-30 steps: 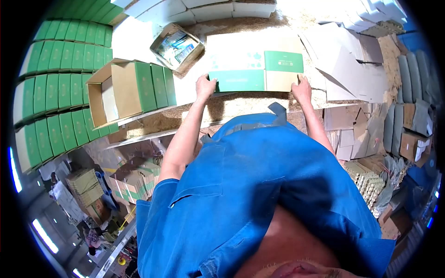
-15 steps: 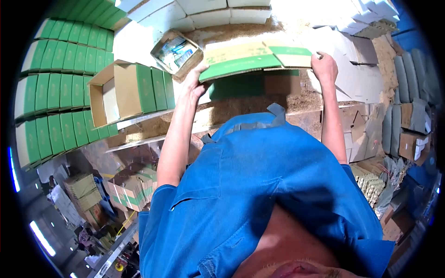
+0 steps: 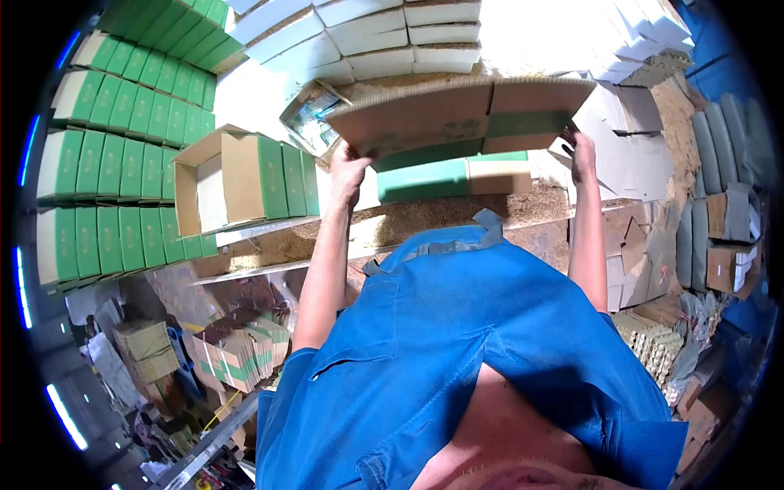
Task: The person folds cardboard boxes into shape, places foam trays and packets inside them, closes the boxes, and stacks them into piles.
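Between my hands is a flattened cardboard carton, tilted up, with a brown panel and a green band facing me and a vertical fold right of its middle. My left hand is closed on its lower left corner. At the lower right corner, my right hand is closed on the carton, its fingertips partly in shadow. Beneath it, on the workbench, lies another green and tan carton. An open-ended carton stands left of my left hand, against several upright green cartons.
Stacked green cartons rise at the far left. White boxes are piled at the back. A small box with papers sits behind my left hand. White cardboard sheets lie at right, with grey bundles beyond.
The carton has been tilted up, so a brown and green-banded side faces me instead of the bright green one. My right hand has moved lower. More of the carton beneath shows.
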`<state>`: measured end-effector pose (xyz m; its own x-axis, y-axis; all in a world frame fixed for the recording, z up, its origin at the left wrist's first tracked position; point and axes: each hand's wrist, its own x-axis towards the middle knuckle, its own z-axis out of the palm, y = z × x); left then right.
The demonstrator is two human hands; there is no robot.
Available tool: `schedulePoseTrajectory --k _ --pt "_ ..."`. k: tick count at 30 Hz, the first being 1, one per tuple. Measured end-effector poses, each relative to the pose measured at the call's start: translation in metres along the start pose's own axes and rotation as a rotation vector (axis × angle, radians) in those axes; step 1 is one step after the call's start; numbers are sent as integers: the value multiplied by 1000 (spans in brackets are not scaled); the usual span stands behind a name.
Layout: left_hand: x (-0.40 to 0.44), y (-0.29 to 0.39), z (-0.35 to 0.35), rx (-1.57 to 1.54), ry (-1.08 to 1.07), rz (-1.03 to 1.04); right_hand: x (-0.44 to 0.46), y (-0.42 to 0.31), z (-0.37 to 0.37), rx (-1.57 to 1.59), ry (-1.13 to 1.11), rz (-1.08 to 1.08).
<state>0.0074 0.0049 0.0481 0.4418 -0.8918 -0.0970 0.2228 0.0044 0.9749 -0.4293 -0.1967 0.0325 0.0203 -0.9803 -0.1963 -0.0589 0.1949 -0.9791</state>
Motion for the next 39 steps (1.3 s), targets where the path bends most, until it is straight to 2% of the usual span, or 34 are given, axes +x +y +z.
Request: schedulePoseTrajectory --k 3,5,7,8,9,10,11,14,15,16,19,21,24,26,28,29,31,32,33,35,36,38,39 --pt "-6 33 9 169 28 66 -23 -21 14 357 -117 111" --pt "-7 27 7 132 13 133 -20 -18 15 329 -108 56" --pt "-4 18 2 95 49 11 -20 -20 22 307 -96 -13" --pt "0 13 0 33 25 19 -20 -20 30 272 12 -37" --pt "-5 29 9 226 2 55 -18 -27 45 245 118 -72" --pt "-2 32 5 214 -39 7 -27 -37 58 103 135 -144" --pt "2 35 2 204 -79 -41 -18 -27 61 113 149 -215" --pt "8 49 1 207 -163 -110 -28 -52 72 307 137 -133" --pt "12 47 -1 218 -173 -137 -20 -42 63 292 15 -127" --pt "15 48 0 235 -181 -145 -22 -43 63 323 2 -152" --pt "22 49 2 319 -158 -119 -27 -44 58 369 -61 -154" --pt "22 55 5 404 -173 -108 -30 -45 58 407 -29 -104" --pt "18 74 14 643 -274 -128 -20 -34 59 308 61 -166" --pt "10 91 27 868 -333 -30 -14 -31 61 249 77 -213" --pt "0 106 44 1005 -375 11 -19 -43 67 312 113 -129" --pt "-3 104 47 1144 -408 152 -20 -46 67 316 106 -132" --pt "1 106 49 1182 -433 145 -22 -57 69 261 -9 -165" --pt "1 109 50 1085 -348 170 -22 -65 69 368 -99 -202" --pt "5 120 50 1094 -359 106 -23 -74 69 366 -136 -172" --pt "4 131 60 988 -299 395 -35 -108 84 286 -216 -235" --pt "8 134 65 994 -295 400 -39 -119 94 163 -206 -291" --pt "21 139 77 1137 -326 121 -37 -123 116 4 -177 -381" --pt "33 128 77 1176 -317 116 -22 -106 122 -89 -225 -354"
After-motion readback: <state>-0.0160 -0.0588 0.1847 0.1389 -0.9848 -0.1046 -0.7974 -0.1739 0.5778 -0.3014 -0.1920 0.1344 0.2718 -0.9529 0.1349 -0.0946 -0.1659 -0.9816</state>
